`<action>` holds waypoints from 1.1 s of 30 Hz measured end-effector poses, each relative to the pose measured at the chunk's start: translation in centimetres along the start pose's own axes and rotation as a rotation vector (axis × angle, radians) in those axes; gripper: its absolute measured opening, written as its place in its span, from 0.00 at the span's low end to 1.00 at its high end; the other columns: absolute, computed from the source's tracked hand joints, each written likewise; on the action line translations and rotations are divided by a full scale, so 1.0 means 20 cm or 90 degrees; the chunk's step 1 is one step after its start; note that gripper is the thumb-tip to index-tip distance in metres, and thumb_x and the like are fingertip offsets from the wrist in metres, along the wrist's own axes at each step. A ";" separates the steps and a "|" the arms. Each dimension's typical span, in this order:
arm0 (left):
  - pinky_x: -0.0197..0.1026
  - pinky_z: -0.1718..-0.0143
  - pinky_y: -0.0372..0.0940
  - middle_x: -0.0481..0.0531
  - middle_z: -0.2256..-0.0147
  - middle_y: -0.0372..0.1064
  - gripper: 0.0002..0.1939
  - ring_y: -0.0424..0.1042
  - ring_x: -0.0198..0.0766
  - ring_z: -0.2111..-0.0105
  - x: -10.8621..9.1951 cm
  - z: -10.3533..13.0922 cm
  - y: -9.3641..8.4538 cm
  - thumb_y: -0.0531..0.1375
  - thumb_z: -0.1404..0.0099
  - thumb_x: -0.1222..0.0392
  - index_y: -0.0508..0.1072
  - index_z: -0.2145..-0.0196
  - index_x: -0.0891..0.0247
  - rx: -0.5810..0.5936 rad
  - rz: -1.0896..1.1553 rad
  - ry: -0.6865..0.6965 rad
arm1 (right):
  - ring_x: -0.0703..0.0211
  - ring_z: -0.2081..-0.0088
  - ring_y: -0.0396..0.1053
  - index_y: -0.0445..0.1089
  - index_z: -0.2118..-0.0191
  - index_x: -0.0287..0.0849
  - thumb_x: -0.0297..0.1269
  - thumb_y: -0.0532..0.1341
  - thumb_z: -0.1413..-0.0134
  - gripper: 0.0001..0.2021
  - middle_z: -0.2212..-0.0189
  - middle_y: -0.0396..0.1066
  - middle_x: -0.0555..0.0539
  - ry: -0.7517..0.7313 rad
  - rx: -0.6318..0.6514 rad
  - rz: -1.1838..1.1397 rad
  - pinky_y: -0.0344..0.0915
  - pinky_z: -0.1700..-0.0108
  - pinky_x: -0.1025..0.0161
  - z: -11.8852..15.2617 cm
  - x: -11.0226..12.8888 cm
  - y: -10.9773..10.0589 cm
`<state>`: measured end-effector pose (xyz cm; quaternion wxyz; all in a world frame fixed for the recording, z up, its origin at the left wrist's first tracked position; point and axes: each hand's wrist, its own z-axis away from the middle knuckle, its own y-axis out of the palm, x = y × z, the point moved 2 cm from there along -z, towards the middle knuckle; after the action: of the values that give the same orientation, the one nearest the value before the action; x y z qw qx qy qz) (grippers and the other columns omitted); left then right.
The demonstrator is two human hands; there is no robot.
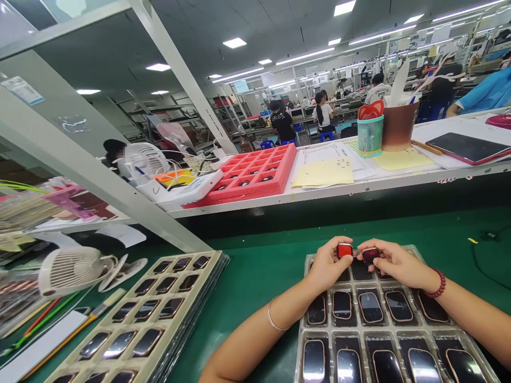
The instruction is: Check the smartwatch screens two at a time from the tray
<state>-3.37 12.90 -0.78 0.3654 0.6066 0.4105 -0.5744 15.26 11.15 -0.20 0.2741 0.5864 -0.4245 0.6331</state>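
My left hand [330,261] pinches a small watch case [345,250] whose face shows bright red. Close beside it, my right hand [389,260] is closed on a second watch case [370,256], dark red in colour. Both are held just above the far rows of a clear plastic tray [330,332] with watch cases in its compartments, their dark glass faces up. A dark watch case [370,307] lies in the middle row below my hands.
At the left is a stack of beige trays [167,332] with more watch cases, beside a white fan [72,270] and a brush [106,304]. Across the back, a shelf [255,205] holds a red foam tray [275,183], cups and a tablet [473,146]. People sit far behind.
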 end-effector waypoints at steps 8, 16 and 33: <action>0.36 0.71 0.63 0.52 0.70 0.71 0.17 0.68 0.33 0.74 -0.03 0.00 0.00 0.61 0.43 0.50 0.70 0.63 0.67 0.008 0.029 -0.007 | 0.59 0.69 0.70 0.67 0.54 0.42 0.39 0.54 0.41 0.13 0.66 0.72 0.45 0.029 -0.005 -0.029 0.65 0.73 0.65 0.00 0.00 -0.02; 0.31 0.80 0.54 0.55 0.67 0.73 0.19 0.70 0.32 0.76 -0.02 -0.01 -0.02 0.56 0.39 0.48 0.70 0.59 0.66 0.005 0.027 -0.030 | 0.64 0.75 0.67 0.68 0.59 0.40 0.46 0.56 0.42 0.15 0.67 0.72 0.46 0.042 -0.014 -0.050 0.65 0.73 0.65 0.00 -0.01 -0.02; 0.41 0.56 0.66 0.57 0.56 0.70 0.24 0.71 0.40 0.57 -0.01 -0.01 0.01 0.62 0.46 0.67 0.66 0.51 0.63 0.015 0.042 -0.034 | 0.64 0.73 0.62 0.61 0.55 0.44 0.34 0.58 0.48 0.13 0.65 0.69 0.48 0.011 -0.029 -0.064 0.59 0.74 0.66 0.00 0.00 -0.01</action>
<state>-3.18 12.94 -0.63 0.3880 0.6087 0.3737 -0.5824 15.28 11.26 -0.09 0.3222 0.5952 -0.4067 0.6136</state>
